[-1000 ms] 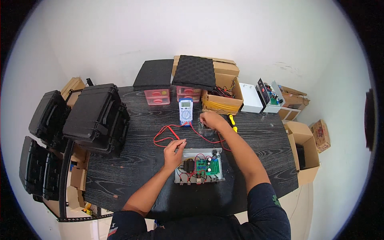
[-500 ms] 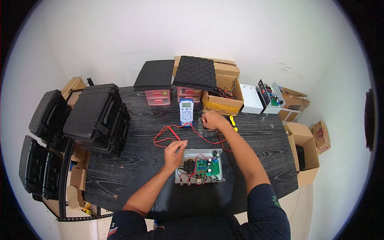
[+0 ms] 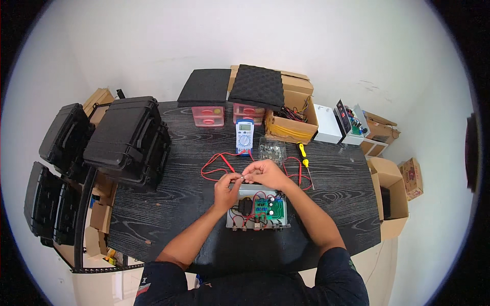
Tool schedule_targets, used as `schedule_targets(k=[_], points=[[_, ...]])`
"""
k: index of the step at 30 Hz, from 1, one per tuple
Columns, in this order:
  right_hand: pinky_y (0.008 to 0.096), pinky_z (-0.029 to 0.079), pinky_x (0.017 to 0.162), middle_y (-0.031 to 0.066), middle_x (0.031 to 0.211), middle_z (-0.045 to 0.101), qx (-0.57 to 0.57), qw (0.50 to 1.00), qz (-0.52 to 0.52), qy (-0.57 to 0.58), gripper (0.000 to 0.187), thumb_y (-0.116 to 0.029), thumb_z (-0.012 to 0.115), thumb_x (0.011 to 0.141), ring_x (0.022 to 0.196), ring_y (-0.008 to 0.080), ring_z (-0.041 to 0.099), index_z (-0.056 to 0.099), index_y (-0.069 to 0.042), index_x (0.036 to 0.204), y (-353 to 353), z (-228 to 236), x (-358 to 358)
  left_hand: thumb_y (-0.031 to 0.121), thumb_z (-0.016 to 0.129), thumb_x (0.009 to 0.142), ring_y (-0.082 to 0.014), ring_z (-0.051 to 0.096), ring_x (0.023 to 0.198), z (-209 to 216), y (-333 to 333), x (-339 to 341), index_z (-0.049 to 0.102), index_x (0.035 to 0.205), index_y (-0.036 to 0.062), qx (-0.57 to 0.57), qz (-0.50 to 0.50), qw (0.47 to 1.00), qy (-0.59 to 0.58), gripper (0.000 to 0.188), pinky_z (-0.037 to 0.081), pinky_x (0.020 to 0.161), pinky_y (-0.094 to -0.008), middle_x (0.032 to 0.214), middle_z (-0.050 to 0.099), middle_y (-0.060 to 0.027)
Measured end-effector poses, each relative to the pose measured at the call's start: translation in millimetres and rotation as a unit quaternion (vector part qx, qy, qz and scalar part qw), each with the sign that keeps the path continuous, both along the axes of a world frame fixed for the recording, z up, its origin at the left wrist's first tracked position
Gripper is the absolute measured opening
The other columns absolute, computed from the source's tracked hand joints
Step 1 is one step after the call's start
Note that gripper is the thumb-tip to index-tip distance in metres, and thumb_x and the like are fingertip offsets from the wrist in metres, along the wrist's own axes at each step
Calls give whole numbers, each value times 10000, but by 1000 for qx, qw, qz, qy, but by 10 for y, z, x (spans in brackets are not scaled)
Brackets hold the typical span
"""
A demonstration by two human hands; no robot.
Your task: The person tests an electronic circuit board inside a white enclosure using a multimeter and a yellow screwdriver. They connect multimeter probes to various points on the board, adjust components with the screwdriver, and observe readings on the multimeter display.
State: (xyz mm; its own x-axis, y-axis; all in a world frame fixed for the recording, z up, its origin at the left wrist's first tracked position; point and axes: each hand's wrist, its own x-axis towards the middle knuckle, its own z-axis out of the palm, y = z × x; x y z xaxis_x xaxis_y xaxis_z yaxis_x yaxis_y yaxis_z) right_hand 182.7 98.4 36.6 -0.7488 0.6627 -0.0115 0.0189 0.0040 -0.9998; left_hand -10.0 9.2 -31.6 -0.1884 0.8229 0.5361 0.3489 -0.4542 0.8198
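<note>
Open case [image 3: 261, 189]: grey metal, lidless, flat on the black wood-grain counter [image 3: 140, 224], in front of the person, just nearer than both hands.
Circuit board [image 3: 277, 210]: green, in right part of open case; black block [image 3: 245, 206] beside it on the left, thin red wires around both.
Left hand [image 3: 226, 191]: over far left edge of open case, fingers pinched together on a tiny part [image 3: 242, 177].
Right hand [image 3: 266, 174]: meets left hand fingertip to fingertip, fingers pinched on same tiny part; too small to tell what kind.
Test leads [image 3: 205, 171]: red, looped on counter left and right of the hands.
Screwdriver [image 3: 302, 151]: yellow and black handle, lying right of right hand, tip toward the person.
Clear tray [image 3: 263, 143]: small bits inside, beyond right hand.
Meter [image 3: 245, 138]: blue and white, just left of clear tray, leads plugged in.
Black cases [image 3: 122, 137]: stacked, far left.
Pink drawers [image 3: 208, 117]: behind meter, black foam [image 3: 205, 86] on top.
Cardboard box [image 3: 290, 132]: cables inside, right of drawers.
</note>
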Motion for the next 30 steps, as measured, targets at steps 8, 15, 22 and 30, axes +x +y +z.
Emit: schedule_targets(k=[8,15,22,30], points=[[255,573,793,64,978,763,-29,999,-18,-6,158,-24,756,977,863,97,697,743,40,1121,-48,-8,-13,39,782,930,-233,738,847,66,-20,3,751,1037,30,31,12,999,23,111,575,757,-352,952,760,-115],[247,568,780,42,959,755,-30,999,-31,5,127,-48,762,982,853,86,694,739,24,1084,-35,-87,-38,37,783,928,-243,738,852,81,-34,-5,755,1032,26,20,7,1000,20,108,576,757,-359,962,771,-117],[263,589,760,72,965,787,43,996,-69,-31,186,-90,770,987,844,100,719,767,45,1115,-124,-63,-38,34,787,923,-252,742,851,91,-35,9,754,1028,28,6,10,1000,19,110,577,749,-365,958,769,-124],[260,594,746,68,927,790,73,994,-50,-57,199,-122,785,982,828,102,725,774,40,1099,-204,67,16,20,848,860,-207,736,854,151,-78,-19,761,978,13,57,-6,998,-15,147,584,754,-345,942,777,-104]])
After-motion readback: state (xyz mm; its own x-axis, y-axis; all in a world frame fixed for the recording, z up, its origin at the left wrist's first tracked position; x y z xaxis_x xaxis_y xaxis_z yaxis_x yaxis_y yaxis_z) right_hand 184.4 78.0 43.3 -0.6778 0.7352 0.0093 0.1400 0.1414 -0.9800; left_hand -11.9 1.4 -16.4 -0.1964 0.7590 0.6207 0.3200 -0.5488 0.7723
